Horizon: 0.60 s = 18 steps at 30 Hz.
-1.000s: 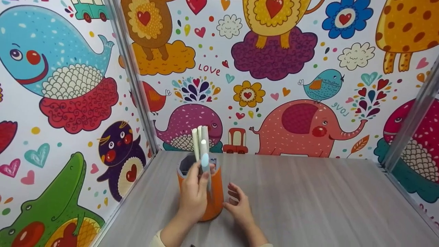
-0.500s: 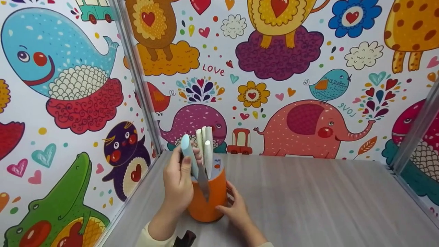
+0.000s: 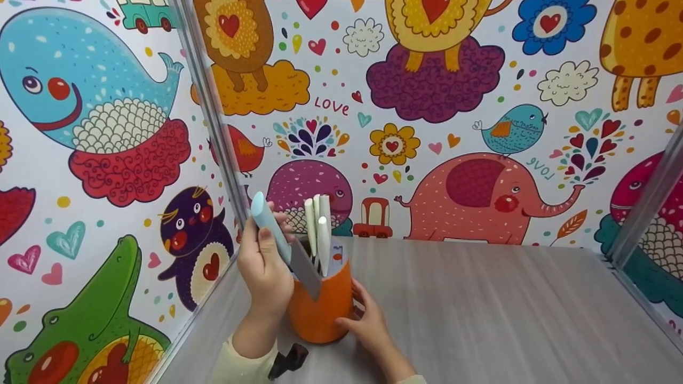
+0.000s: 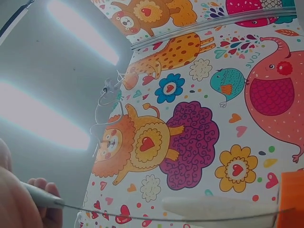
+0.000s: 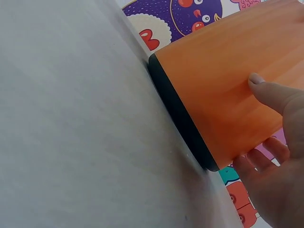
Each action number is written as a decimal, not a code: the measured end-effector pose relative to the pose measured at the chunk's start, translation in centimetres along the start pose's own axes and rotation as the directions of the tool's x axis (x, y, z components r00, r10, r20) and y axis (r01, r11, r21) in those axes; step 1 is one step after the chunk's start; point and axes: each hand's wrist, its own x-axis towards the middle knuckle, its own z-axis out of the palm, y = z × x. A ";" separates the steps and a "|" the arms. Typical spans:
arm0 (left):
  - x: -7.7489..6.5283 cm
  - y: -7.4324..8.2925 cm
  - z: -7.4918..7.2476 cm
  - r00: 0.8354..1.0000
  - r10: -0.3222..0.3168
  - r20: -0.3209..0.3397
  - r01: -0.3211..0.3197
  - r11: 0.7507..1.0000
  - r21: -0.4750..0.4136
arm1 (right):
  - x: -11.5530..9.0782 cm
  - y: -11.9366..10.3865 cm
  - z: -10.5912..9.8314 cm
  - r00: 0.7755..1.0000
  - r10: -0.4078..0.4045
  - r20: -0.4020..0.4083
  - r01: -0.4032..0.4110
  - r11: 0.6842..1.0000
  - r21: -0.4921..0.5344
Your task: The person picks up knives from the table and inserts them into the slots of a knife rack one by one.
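My left hand grips the light blue handle of a kitchen knife. Its blade slants down to the right, the tip in front of the orange knife holder, outside its opening. In the left wrist view the thin blade of the knife shows edge-on, reaching toward the holder. Several pale-handled utensils stand upright in the holder. My right hand holds the holder's right side, thumb on the front; in the right wrist view its fingers bend around the far side of the orange wall.
The holder stands on a grey wood-grain table. Cartoon-printed panels enclose the back and sides. By the left sleeve sits a dark object, perhaps part of the wrist gear.
The left hand has drawn the knife leftward and tilted it; its blade has come in front of the holder. The right hand, earlier beside the holder, now holds its side.
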 end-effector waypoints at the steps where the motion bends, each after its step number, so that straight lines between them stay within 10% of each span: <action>1: 0.2 0.0 0.0 1.000 0.005 -0.010 -0.005 1.000 0.006 | 0.0 0.0 0.0 1.000 0.011 0.002 -0.011 1.000 -0.001; 18: 2.1 -2.9 2.1 0.966 0.257 -0.034 -0.249 0.957 0.148 | 0.1 -0.3 -0.2 0.999 0.050 0.011 -0.050 0.999 -0.014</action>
